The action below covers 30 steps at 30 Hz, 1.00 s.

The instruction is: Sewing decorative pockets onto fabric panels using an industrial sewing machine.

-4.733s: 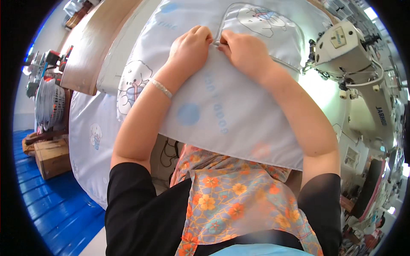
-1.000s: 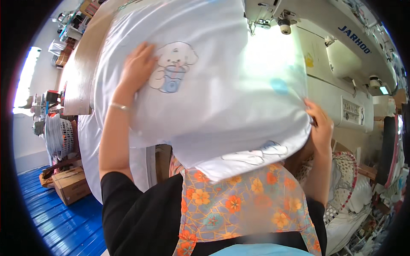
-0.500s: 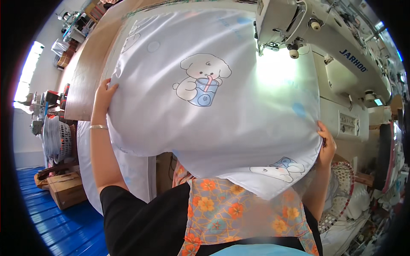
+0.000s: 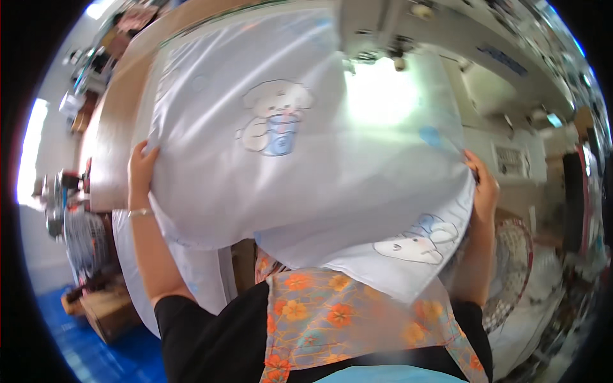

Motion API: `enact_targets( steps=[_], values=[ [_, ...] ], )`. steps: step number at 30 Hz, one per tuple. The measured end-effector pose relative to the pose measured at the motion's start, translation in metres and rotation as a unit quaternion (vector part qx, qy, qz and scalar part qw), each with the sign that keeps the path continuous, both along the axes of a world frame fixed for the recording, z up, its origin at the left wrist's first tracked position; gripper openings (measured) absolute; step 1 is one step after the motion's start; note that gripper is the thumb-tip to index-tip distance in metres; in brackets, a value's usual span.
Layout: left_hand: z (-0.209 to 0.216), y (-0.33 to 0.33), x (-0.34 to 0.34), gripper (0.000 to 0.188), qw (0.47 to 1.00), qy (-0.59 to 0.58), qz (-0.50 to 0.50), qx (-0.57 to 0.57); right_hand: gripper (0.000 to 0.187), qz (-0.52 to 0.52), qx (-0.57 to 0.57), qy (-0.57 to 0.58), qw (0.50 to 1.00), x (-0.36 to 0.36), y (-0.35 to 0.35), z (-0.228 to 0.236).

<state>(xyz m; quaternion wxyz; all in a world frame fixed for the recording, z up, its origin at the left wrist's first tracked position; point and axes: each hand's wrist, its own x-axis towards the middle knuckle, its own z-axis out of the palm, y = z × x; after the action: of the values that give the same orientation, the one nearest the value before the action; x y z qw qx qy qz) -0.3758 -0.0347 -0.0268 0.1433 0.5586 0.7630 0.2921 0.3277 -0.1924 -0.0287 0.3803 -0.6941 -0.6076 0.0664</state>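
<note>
A large pale fabric piece (image 4: 306, 191), printed with a cartoon puppy holding a blue cup, is spread over the sewing table. My left hand (image 4: 141, 171) pinches its left edge, the thumb on top of the cloth. My right hand (image 4: 483, 185) grips its right edge, with fingers closed round the border. Toward me, the near right corner folds over and shows a second printed puppy. The sewing machine (image 4: 440, 48) reaches in from the upper right, and its bright lamp washes out the cloth under the needle area. The fabric hides the table surface there.
More pale cloth (image 4: 198, 268) hangs below the table at the left. Beyond it stand a white plastic basket (image 4: 89, 246) and a wooden box (image 4: 113, 313) on the blue floor. At the right lies a round cushion (image 4: 514, 268) with a red-and-white rim.
The picture is blurred, and the view has shifted, so the machine and table appear turned and moved left. Both hands keep their hold on the fabric edges, and the right edge bunches more in my hand.
</note>
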Motion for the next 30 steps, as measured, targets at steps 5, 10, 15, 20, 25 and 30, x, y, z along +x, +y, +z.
enact_targets(
  steps=[5,10,15,20,25,30],
  values=[
    [-0.003,0.000,-0.020,0.053,0.999,-0.025,-0.026,-0.004,0.034,0.016,0.006,0.010,1.000,-0.005,0.006,0.002],
    [-0.008,0.009,-0.023,0.053,0.999,-0.035,-0.009,-0.020,0.033,0.005,0.029,0.041,0.999,-0.005,0.001,-0.001],
    [-0.015,0.010,-0.036,0.055,0.999,-0.040,-0.012,0.000,0.033,-0.008,0.035,0.023,0.999,-0.008,0.001,-0.003],
    [-0.009,-0.007,-0.019,0.057,0.999,0.046,0.002,0.022,0.027,-0.003,0.040,-0.005,0.999,0.008,-0.009,-0.011],
    [-0.014,-0.069,-0.004,0.057,0.986,0.132,0.087,0.049,0.028,0.121,0.085,0.016,0.989,-0.008,-0.085,0.018],
    [-0.037,-0.115,-0.008,0.049,0.988,-0.045,0.092,0.115,0.026,-0.049,-0.135,0.267,0.953,-0.030,-0.132,-0.021]
  ],
)
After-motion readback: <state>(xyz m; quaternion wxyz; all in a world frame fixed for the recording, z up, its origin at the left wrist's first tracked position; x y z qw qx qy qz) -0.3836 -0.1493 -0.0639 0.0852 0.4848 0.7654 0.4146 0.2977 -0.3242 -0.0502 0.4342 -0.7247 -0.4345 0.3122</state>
